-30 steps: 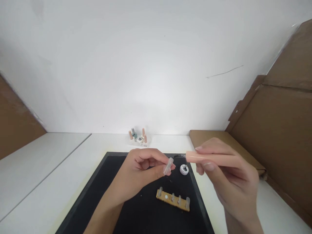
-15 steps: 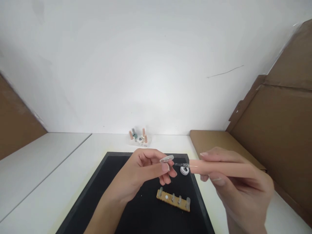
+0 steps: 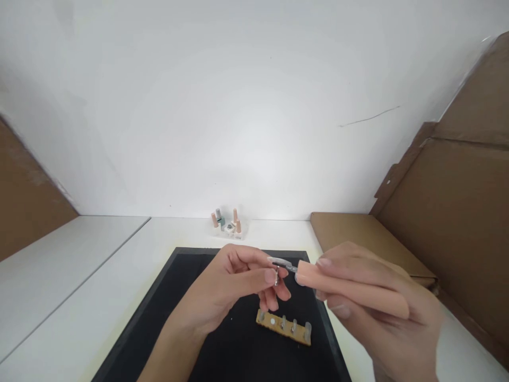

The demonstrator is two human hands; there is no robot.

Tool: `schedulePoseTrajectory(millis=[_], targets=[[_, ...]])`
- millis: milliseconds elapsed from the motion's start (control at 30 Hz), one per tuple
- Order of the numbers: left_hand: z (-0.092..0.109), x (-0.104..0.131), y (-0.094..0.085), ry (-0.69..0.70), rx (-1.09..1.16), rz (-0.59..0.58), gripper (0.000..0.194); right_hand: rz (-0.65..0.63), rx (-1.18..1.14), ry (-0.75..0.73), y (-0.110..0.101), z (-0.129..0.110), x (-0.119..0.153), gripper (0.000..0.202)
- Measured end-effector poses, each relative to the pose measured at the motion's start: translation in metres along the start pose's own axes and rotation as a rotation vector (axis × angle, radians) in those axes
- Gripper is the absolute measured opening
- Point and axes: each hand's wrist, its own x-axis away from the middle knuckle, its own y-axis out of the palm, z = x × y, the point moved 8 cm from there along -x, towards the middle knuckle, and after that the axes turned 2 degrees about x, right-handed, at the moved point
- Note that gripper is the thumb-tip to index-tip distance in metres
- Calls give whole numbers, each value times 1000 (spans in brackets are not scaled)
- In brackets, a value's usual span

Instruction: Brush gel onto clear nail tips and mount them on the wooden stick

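Observation:
My left hand [image 3: 226,292] is pinched, thumb against fingers, on a small metal nail-tip stand [image 3: 277,278]. On top of that stand lies a clear false nail tip [image 3: 280,261], pointing right. My right hand [image 3: 393,339] grips a nail polish brush [image 3: 309,273] by its long peach cap, tilted with the bristle end up and left. The bristles meet the right end of the nail tip. Below both hands, a yellow-brown strip [image 3: 287,327] carries several clear nail tips standing up and a white dot.
A black mat [image 3: 238,350] lies on the white table [image 3: 99,297]. At the back, a clear tray [image 3: 243,233] holds several polish bottles with peach and grey caps. A flat cardboard piece [image 3: 342,228] lies behind my right hand, and cardboard walls stand on both sides.
My right hand has moved the brush left, tilting its cap, so the bristles now touch the nail tip. The brush now mostly covers the small white jar. My left hand has turned slightly.

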Motion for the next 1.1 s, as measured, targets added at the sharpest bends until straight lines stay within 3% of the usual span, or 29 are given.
schedulePoseTrajectory(millis=[367, 500, 733, 1100], targets=[[0, 3, -3, 15, 11, -3, 19, 80, 125, -81, -2, -6, 1, 14], [1, 1, -3, 8, 0, -4, 20, 62, 138, -148, 0, -10, 0, 15], [1, 0, 0, 4, -1, 5, 22, -9, 148, -118, 2, -8, 1, 20], [3, 0, -9, 46, 6, 3, 17, 92, 212, -211, -2, -14, 3, 20]])
